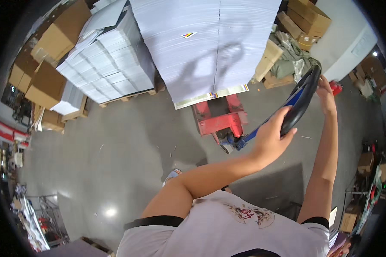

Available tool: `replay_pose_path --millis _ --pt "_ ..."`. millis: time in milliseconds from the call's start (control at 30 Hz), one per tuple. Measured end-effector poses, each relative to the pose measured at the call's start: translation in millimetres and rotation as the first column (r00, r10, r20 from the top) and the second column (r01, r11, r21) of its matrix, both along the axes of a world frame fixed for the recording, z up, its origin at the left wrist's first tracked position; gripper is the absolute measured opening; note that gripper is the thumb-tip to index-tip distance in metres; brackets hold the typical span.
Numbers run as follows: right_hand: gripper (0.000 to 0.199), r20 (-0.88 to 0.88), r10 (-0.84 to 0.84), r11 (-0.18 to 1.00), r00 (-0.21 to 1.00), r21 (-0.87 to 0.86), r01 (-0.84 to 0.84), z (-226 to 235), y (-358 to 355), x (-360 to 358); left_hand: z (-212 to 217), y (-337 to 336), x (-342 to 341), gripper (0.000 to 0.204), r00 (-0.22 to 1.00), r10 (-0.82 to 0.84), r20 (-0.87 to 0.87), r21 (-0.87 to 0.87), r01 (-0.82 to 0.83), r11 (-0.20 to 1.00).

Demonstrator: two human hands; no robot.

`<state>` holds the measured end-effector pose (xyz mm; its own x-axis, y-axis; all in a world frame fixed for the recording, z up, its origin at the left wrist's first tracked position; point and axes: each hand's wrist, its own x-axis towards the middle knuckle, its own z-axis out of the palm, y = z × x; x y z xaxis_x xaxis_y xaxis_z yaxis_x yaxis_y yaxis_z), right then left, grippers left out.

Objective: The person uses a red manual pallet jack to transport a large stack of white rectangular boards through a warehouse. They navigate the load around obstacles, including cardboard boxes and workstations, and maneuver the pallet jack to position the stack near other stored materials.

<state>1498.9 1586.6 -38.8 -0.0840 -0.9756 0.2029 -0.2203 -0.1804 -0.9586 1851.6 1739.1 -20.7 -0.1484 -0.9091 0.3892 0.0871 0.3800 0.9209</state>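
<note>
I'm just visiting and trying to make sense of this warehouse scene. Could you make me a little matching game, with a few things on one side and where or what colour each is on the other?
Things:
1. pallet truck
2. handle
3. stack of paper
4. cardboard boxes

Descriptions:
A. brown, at the far left
B. red, on the floor under the load
C. black loop, gripped by the left hand and right hand
D. white, tall, loaded on the truck

Pairs: 1-B, 2-C, 3-D, 4-A

Brown cardboard boxes (51, 40) are piled at the left beside stacked white sheets on a wooden pallet (128, 96); grey concrete floor (116, 158) below.
</note>
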Motion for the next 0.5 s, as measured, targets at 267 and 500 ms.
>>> replay_pose_path --millis 267,500 --pt "0.057 0.169 0.103 0.981 0.980 -0.180 -0.073 -36 -70 -5 -4 6 -20 0.050 0.990 0.141 0.001 -0.005 -0.141 0.990" --pt "0.016 0.020 -0.256 0.938 0.966 -0.237 0.254 -31 -39 -16 -5 -5 8 0.037 0.971 0.223 0.084 -0.106 -0.214 0.971"
